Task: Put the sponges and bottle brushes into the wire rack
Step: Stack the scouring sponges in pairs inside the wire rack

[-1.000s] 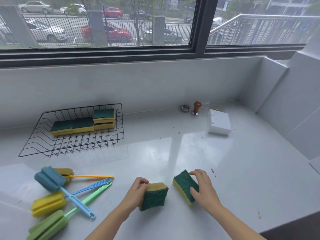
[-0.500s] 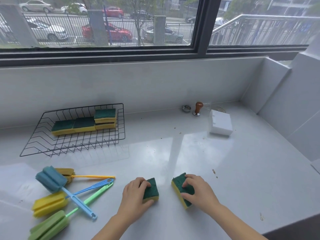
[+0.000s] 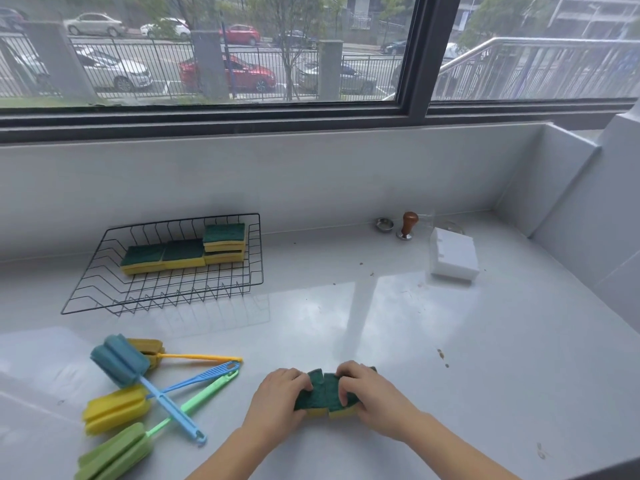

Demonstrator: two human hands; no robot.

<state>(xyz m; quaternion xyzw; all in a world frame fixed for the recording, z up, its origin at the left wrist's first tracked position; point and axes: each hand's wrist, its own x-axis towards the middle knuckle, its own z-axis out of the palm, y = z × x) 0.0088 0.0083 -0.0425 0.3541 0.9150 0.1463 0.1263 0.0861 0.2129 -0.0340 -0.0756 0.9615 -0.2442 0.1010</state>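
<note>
Both hands are closed on sponges at the near edge of the white counter (image 3: 485,341): the left hand (image 3: 277,401) holds one sponge (image 3: 309,398) and the right hand (image 3: 369,396) another (image 3: 333,393), pressed side by side, green faces up, well in front of the wire rack (image 3: 166,292). Bare counter lies between them and the rack, whose front half is open while four sponges (image 3: 187,254) line its back, two of them stacked at the right end. In front of the rack and to its left, four bottle brushes (image 3: 138,386) lie crossed, and far to its right sit a white block (image 3: 453,259) and a wooden-knobbed tamper (image 3: 408,225) below the window (image 3: 242,53).
</note>
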